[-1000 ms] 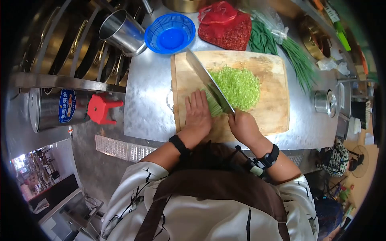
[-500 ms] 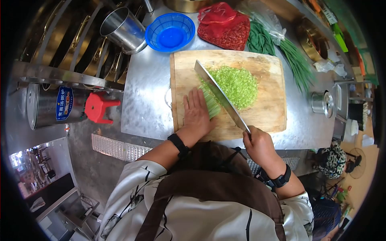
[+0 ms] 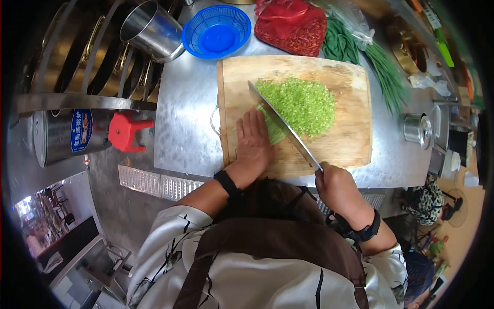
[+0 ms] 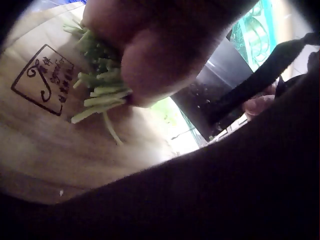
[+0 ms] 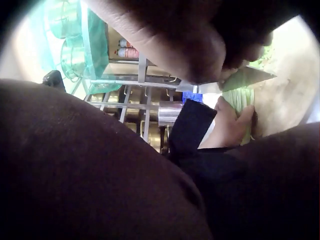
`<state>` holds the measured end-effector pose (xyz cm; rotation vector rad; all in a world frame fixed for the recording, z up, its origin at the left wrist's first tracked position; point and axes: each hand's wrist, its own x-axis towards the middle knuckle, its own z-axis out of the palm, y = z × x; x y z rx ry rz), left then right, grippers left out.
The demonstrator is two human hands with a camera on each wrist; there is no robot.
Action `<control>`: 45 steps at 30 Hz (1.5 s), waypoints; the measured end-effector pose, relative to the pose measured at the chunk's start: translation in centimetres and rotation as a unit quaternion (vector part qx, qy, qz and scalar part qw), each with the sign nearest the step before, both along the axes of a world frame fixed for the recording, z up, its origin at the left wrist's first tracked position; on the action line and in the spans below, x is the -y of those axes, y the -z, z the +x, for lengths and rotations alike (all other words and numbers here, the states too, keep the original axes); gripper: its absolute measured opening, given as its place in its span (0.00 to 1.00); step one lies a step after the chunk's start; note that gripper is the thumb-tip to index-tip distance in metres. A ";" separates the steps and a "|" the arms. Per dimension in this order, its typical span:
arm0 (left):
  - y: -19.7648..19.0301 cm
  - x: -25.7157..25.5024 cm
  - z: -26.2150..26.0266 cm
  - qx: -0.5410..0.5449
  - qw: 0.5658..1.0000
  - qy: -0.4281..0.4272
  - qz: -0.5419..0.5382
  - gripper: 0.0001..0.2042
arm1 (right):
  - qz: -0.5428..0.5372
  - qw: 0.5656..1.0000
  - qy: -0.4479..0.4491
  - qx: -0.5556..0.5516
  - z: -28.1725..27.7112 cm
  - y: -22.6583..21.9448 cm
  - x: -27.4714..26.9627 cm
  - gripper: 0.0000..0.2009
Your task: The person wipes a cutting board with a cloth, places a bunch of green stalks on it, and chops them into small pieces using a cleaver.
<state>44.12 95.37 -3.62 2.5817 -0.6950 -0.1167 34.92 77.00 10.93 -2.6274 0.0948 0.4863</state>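
Note:
In the head view, the left hand (image 3: pixel 253 154) rests over a bundle of green stalks (image 3: pixel 275 133) on the wooden cutting board (image 3: pixel 347 147). The right wrist view shows stalks (image 5: pixel 241 97) between its thumb and fingers; cut ends (image 4: pixel 102 95) stick out beneath the hand in the left wrist view. The right hand (image 3: pixel 342 189) grips the handle of a long, broad knife (image 3: pixel 288 133), at the board's near edge. The blade lies diagonally between the stalks and a heap of finely chopped green pieces (image 3: pixel 309 105), touching the heap's left side.
Behind the board are a blue basket (image 3: pixel 217 32), a metal container (image 3: pixel 153 32), a red bag (image 3: pixel 290 28), a green cloth (image 3: pixel 339 44) and long green stems (image 3: pixel 386 74). A metal pot (image 3: pixel 417 130) stands right; a red stool (image 3: pixel 128 132) is on the floor left.
The right hand has moved the knife toward the body and right since the earliest frame. Chopped pieces now reach further left along the blade, and the stalk bundle shows less. The left hand remains over it.

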 end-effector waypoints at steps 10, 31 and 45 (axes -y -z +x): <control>-0.9 -0.1 0.5 0.008 1.000 0.007 0.012 0.51 | 0.055 0.991 0.024 0.123 4.3 7.1 -1.3 0.09; -0.4 -0.6 0.4 0.004 0.999 0.018 0.027 0.49 | 0.002 1.000 0.003 0.004 0.8 0.1 -0.8 0.07; -1.3 -1.2 0.5 -0.012 0.999 0.013 0.034 0.54 | 0.048 0.985 0.058 0.157 2.5 6.5 -1.5 0.09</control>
